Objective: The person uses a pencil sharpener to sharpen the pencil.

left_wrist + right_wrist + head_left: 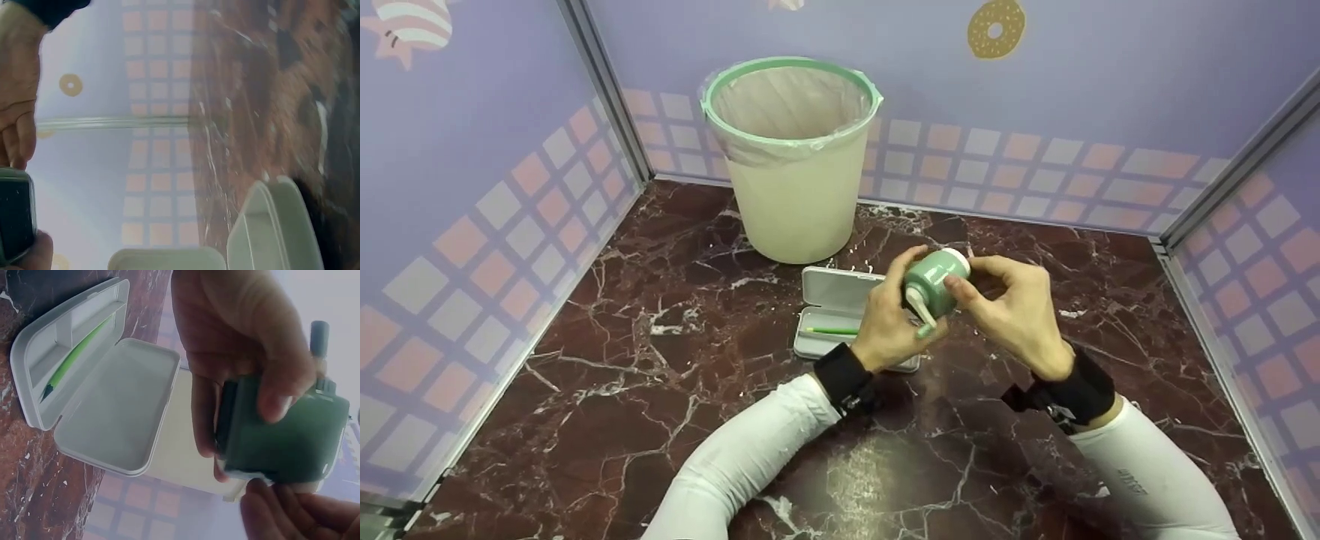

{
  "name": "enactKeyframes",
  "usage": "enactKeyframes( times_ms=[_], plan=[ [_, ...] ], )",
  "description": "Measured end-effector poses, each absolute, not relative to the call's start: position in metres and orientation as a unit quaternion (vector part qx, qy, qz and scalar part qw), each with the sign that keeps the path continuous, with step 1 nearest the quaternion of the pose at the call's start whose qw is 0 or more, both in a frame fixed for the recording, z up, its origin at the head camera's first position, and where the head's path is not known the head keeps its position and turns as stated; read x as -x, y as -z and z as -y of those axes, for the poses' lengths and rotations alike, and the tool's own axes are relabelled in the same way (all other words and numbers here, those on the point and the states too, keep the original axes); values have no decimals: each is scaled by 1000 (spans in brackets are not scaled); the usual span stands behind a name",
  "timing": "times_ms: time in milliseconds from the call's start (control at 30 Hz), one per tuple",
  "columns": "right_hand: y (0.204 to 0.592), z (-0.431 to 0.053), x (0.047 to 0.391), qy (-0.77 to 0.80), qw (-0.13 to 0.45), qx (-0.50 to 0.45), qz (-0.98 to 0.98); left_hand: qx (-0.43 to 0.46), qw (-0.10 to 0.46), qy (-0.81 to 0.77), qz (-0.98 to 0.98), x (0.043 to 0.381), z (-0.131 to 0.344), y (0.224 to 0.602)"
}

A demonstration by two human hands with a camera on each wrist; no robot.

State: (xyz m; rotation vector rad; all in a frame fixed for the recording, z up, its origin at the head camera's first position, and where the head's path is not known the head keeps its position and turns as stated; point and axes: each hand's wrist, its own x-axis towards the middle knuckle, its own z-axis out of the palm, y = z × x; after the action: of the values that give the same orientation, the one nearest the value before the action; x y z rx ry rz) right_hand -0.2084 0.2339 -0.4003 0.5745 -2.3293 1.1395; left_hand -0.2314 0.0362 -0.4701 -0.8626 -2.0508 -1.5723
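From my remote station, the head view showed both hands raised above the marble table (585,360), together holding a small green pencil sharpener (936,283) with a white crank on its near side. The left hand (889,322) wrapped its fingers round the sharpener's body from the left; the right hand (1020,311) pinched its far end between thumb and fingertips. The sharpener hung in the air, just above and in front of an open white pencil case (840,311) that lay on the table.

Only the head view took in the pale waste bin (795,161) with its green rim and plastic liner, standing behind the case near the back wall.

The right wrist view gave what the head view could not: the inside of the case (101,382), its lid thrown flat and a green pencil (73,363) lying in the tray compartment. It also showed the sharpener (287,433) close up, dark green, with fingers curled over its top face and other fingertips touching its lower edge.

The left wrist view was blurred. I made out a dark corner of the sharpener (14,216) at the left edge, fingers (19,112) beside it, and the edges of the case (270,225) below. The grip itself I could not judge from that view.
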Motion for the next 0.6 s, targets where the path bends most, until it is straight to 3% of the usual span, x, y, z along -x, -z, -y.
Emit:
enactKeyframes(
  times_ms=[133, 300, 433, 600],
  plan=[
    [404, -237, 207, -453, 218, -237, 832, 300, 159, 611, 715, 232, -32, 463],
    [409, -242, 206, -529, 151, -253, 796, 291, 94, 658, 688, 235, -28, 457],
    [413, -244, 206, -572, 109, -264, 769, 290, 73, 681, 668, 238, -26, 455],
    [418, -243, 208, -571, 104, -270, 768, 315, 54, 713, 624, 242, -25, 455]
  ],
)
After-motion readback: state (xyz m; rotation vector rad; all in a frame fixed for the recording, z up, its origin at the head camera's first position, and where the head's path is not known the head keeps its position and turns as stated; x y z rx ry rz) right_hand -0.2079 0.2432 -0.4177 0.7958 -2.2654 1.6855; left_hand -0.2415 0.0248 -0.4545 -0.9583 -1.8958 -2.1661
